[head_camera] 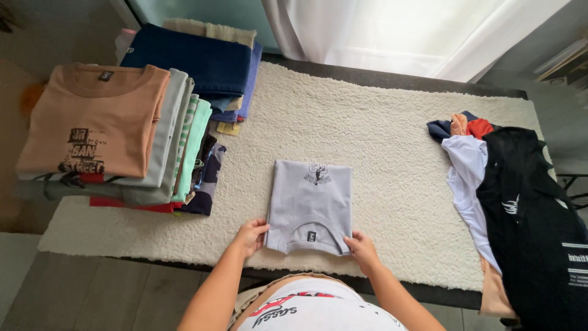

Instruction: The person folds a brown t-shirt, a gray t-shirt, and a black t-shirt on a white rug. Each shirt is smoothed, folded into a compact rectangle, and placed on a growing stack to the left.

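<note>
A folded light grey t-shirt (311,202) with a small dark print lies on the cream fleece mat (367,141), its collar toward me. My left hand (250,236) grips its near left corner. At the near right corner my right hand (361,250) pinches the fabric edge. Both hands rest on the mat's near side.
A tall stack of folded clothes, topped by a peach printed shirt (95,119), stands at the left, with a navy folded pile (202,61) behind it. A heap of unfolded garments, a black one (533,220) on top, lies at the right. White curtains (392,30) hang beyond the table.
</note>
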